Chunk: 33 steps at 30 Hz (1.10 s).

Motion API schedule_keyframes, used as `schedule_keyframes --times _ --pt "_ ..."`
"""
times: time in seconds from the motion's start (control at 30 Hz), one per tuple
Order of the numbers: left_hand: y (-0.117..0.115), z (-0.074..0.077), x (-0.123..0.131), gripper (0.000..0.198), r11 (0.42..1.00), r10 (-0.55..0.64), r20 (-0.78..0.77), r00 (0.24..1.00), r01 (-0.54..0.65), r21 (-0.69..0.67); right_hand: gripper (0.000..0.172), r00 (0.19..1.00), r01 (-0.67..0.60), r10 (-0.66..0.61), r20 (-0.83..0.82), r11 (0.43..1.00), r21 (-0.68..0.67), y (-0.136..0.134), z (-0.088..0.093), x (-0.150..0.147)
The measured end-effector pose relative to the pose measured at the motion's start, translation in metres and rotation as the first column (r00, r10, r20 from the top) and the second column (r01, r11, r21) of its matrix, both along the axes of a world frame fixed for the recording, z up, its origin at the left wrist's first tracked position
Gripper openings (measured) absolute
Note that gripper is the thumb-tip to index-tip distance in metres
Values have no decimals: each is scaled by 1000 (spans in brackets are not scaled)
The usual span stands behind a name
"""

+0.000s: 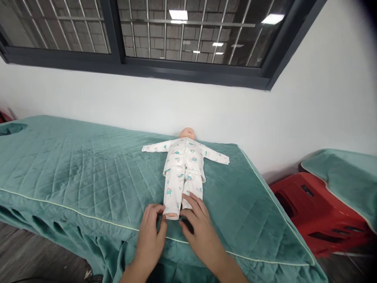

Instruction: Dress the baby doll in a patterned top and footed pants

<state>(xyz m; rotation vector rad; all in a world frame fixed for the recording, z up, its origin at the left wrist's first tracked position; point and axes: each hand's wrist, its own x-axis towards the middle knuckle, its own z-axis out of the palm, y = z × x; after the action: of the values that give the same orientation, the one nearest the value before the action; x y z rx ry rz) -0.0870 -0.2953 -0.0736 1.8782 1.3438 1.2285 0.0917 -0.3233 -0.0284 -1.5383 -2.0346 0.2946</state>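
A baby doll [187, 133] lies on its back with both arms spread. It wears a white printed baby jacket [178, 153] and matching baby trousers [174, 188]. At the hem of the trouser leg on the left, my left hand [151, 232] touches the outer edge, thumb and index fingertips a little apart. My right hand [202, 232] is on the other side of that hem, its fingers spread and partly over the other trouser leg, whose end it hides. A bit of the doll's foot shows inside the left hem.
The doll lies on a quilted green bed cover [97, 169] with pale piping along its edge. To the right stands a red plastic piece [318, 212], partly under a green cloth [347, 177]. Behind are a white wall [118, 98] and a dark-framed barred window [188, 70].
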Motion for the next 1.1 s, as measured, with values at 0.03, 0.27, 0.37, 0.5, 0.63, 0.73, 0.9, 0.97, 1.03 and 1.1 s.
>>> schedule_keyframes --times 0.03,0.27,0.37,0.5,0.63,0.73,0.9,0.97,1.03,1.1 --pt "-1 1 3 20 998 11 -42 999 -8 57 27 999 -10 10 -40 1000 -12 -2 -1 4" --pt "7 20 33 34 941 -76 -440 895 210 265 57 940 157 -163 -300 987 -44 -19 -26 31" --pt "14 24 45 25 938 -33 -492 870 197 284 52 913 225 -226 -338 973 -45 -16 -37 30" --pt "20 23 51 15 942 -8 -467 884 164 294 22 880 284 -283 -381 957 -54 -3 -38 26" --pt "18 20 46 11 944 -34 -388 921 158 291 9 894 210 -201 -401 977 -21 2 -31 28" --pt "11 16 42 12 945 -64 -359 931 172 277 11 912 169 -154 -381 986 7 -5 -29 32" --pt "1 0 30 18 943 -78 -324 943 176 283 24 954 117 -112 -279 993 0 -24 -31 46" --pt "0 -16 5 24 945 -26 -302 953 122 304 26 957 144 -135 -258 989 18 -35 -34 54" --pt "0 -38 -36 21 951 131 -245 961 -52 306 22 944 180 -168 -285 984 15 -48 -36 58" --pt "-1 -63 -93 20 917 383 -193 903 -346 200 14 926 157 -167 -337 986 -59 -60 -37 55"
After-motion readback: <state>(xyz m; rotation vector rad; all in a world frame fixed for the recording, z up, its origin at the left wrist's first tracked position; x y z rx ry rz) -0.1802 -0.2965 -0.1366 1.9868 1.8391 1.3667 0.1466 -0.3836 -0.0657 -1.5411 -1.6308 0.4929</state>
